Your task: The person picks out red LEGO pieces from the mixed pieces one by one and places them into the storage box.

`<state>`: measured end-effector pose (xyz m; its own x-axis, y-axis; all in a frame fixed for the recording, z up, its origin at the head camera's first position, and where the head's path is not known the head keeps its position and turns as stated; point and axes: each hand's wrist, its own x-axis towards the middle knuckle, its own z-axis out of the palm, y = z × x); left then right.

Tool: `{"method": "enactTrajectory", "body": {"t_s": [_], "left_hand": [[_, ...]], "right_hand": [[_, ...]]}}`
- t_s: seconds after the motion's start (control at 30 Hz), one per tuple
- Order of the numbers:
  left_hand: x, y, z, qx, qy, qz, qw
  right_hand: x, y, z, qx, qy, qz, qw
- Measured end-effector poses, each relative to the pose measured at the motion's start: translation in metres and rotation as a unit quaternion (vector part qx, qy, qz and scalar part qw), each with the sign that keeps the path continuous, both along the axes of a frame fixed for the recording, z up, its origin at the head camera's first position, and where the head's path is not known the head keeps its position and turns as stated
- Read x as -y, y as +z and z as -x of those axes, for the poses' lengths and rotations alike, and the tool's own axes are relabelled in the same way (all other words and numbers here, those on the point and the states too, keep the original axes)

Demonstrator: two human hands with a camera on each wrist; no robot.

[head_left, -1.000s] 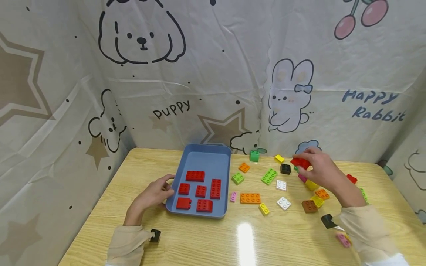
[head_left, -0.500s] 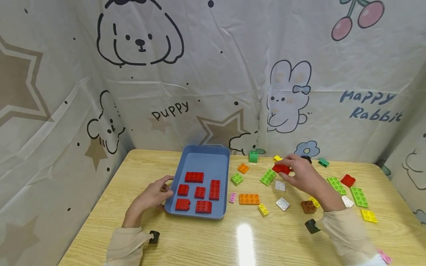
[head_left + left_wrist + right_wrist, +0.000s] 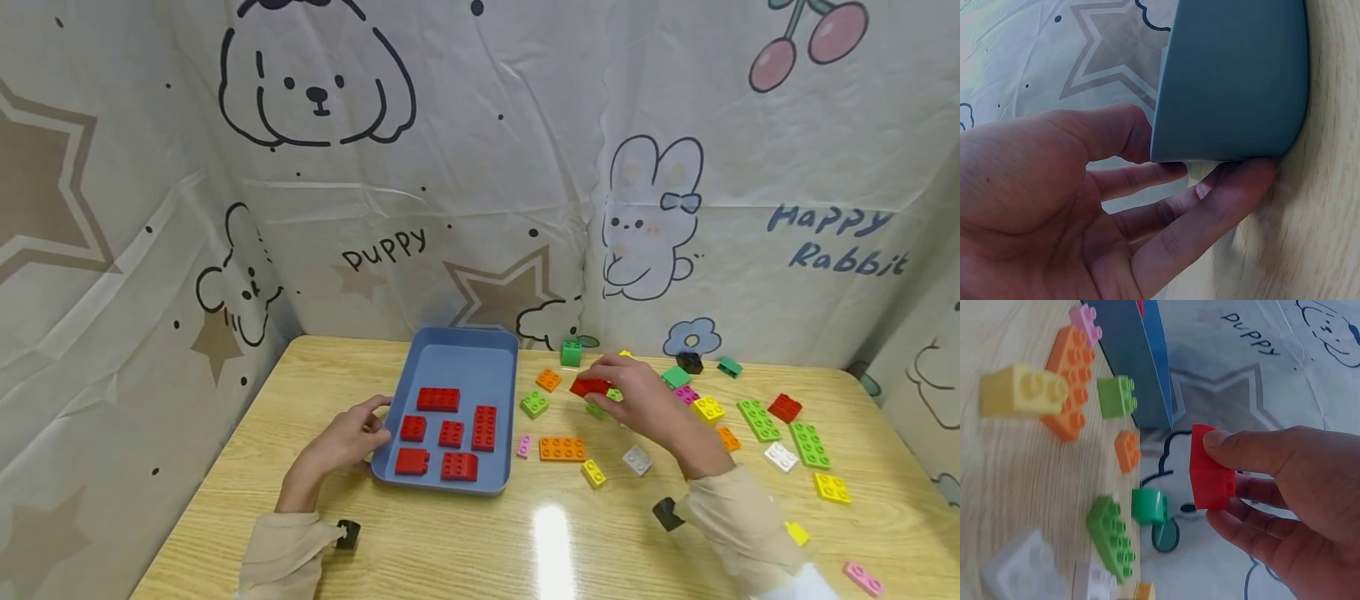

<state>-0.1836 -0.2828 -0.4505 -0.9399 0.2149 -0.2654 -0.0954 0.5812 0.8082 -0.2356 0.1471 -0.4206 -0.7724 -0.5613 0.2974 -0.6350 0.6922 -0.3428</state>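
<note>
The blue tray [image 3: 462,354] stands on the wooden table with several red bricks [image 3: 484,427] lying in its nearer half. My left hand [image 3: 347,437] holds the tray at its left side; in the left wrist view the thumb is at the rim and the fingers [image 3: 1235,187] lie against the outer wall. Up over the loose bricks, right of the tray, my right hand [image 3: 641,402] pinches a red building brick [image 3: 1207,472] with a slanted side. The thumb presses one face of it and the fingers are on the opposite side.
Between tray and right hand lie an orange brick [image 3: 562,449], a lime brick [image 3: 535,404] and a pink brick [image 3: 524,447]. Further right are several loose bricks, among them a red one [image 3: 784,407] and a yellow one [image 3: 832,488]. A printed curtain [image 3: 465,167] hangs behind the table.
My right hand has carried the red brick left toward the tray, uncovering bricks on the right. The left hand and the tray stay where they were.
</note>
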Motion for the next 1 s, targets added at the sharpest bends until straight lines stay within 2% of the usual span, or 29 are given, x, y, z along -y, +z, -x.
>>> {"method": "enactTrajectory", "body": {"t_s": [0.37, 0.57, 0.8, 1.0], "left_hand": [[-0.001, 0.001, -0.001, -0.001, -0.001, 0.005, 1.0000], [-0.001, 0.001, 0.000, -0.005, -0.002, 0.009, 0.9999], [0.000, 0.001, 0.000, -0.003, -0.001, 0.009, 1.0000], [0.000, 0.000, 0.000, -0.001, -0.001, 0.005, 1.0000]], "right_hand": [[0.036, 0.004, 0.009, -0.029, 0.037, -0.015, 0.9988], [0.059, 0.008, 0.013, -0.007, 0.039, -0.018, 0.9990], [0.085, 0.008, 0.022, -0.026, 0.070, -0.020, 0.9970], [0.105, 0.008, 0.029, 0.001, 0.085, -0.031, 0.9959]]}}
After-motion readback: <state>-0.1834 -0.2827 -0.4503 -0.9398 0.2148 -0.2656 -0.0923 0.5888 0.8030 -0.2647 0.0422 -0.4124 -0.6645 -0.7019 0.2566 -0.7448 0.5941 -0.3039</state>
